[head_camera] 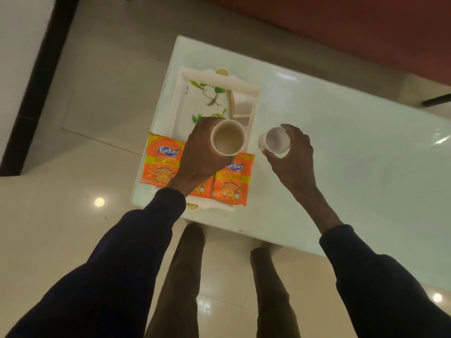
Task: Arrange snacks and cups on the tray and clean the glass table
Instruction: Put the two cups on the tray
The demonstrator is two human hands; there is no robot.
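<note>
Cups are both up in the person's hands right now, held above the glass table (pixel 341 132). Left hand (pixel 197 154) has its fingers wrapped around a paper cup (pixel 228 137) that's upright, mouth facing the camera, with a pale tan inside, could be drink or just stained, hard to tell from this angle. That cup sits over the near end of the tray (pixel 178 98). Right hand (pixel 292 162) is gripping a second white cup (pixel 274 140), tipped on its side so its open mouth points toward the camera, looks empty inside. This one is just off the tray's right edge, over bare tabletop.

Tray is white with a leafy green print and gold handles, parked at the left end of the table. Three orange Kurkure snack packets lie across its near end: one on the left (pixel 162 159) hanging a bit past the tray's left rim, one on the right (pixel 233 181), and a middle one (pixel 203 187) mostly hidden under the left wrist.

Dark sleeves on both arms, brown trousers visible below, glossy tiled floor (pixel 102 93) all round
</note>
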